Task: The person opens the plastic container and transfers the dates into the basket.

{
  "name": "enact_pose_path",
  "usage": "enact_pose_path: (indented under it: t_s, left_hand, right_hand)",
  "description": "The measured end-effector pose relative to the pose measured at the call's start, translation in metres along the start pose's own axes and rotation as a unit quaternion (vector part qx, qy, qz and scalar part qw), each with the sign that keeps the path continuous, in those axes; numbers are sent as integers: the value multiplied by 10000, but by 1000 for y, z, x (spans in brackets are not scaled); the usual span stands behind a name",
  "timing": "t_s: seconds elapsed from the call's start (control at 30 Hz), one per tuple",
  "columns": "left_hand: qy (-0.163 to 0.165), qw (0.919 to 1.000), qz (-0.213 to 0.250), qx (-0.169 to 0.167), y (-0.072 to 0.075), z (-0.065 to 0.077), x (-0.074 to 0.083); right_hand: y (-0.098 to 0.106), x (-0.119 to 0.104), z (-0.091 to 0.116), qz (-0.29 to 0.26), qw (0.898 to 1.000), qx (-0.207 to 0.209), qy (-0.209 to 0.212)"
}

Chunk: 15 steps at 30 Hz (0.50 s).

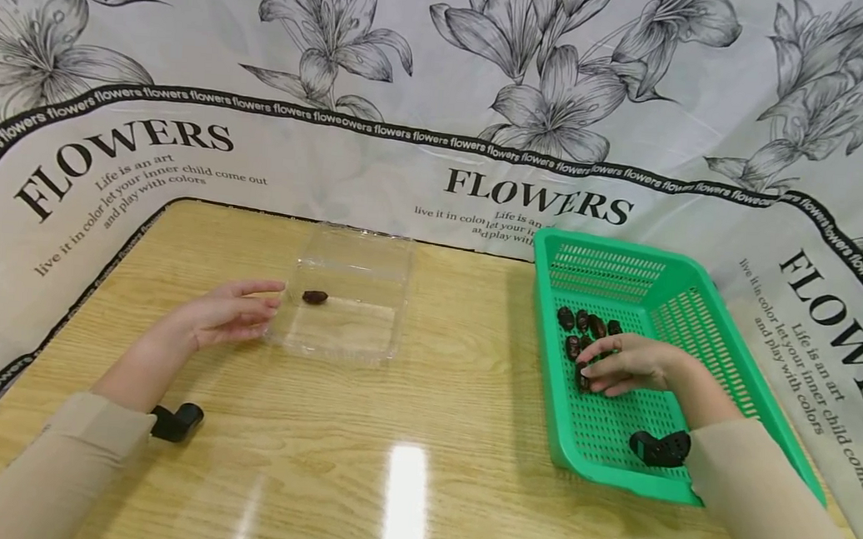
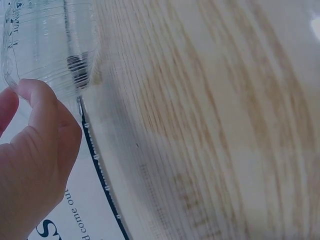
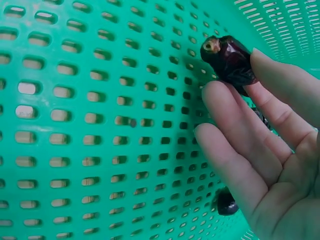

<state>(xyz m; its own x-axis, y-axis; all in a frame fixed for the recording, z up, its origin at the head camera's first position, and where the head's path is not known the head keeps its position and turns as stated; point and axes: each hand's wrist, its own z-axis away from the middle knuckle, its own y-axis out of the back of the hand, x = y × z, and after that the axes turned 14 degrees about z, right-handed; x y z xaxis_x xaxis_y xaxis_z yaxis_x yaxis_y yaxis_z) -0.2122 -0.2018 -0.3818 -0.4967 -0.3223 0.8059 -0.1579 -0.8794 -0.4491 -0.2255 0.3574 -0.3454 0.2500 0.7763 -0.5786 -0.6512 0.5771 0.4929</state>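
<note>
My right hand (image 1: 631,365) reaches into the green basket (image 1: 566,433) and pinches a date (image 3: 231,60) between thumb and fingertips. The fruit is dark brown, glossy and wrinkled, with a pale stem end. Several more dates (image 1: 566,318) lie on the basket floor around the fingers, some partly hidden by the hand. On the left, a clear plastic box (image 1: 345,326) stands on the table with one date (image 1: 314,297) inside. Beside its left wall is my left hand (image 1: 236,314), fingers loosely extended, fingertips at the box's edge (image 2: 10,75).
The wood-grain table (image 1: 459,405) stretches between box and basket. A white floral cloth (image 1: 379,166) printed with "FLOWERS" hangs behind and along the sides. Black wrist devices (image 1: 179,421) show at both sleeves. Tall perforated walls surround the basket.
</note>
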Motion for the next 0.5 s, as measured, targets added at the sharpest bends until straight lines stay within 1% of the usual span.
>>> enact_pose_path:
  t_s: [0.17,0.3,0.5]
  left_hand:
    - [-12,9999,-109,-60,0,0,1]
    - [-33,9999,-15,-128,0,0,0]
    - [-37,9999,-6,-152,0,-2,-1]
  right_hand:
    - [-2,-2,-2,333,9994,32,1]
    - [-3,-4,-3,578,9982,120,-40]
    - [-5,-5,-3,720,9972,184,-89]
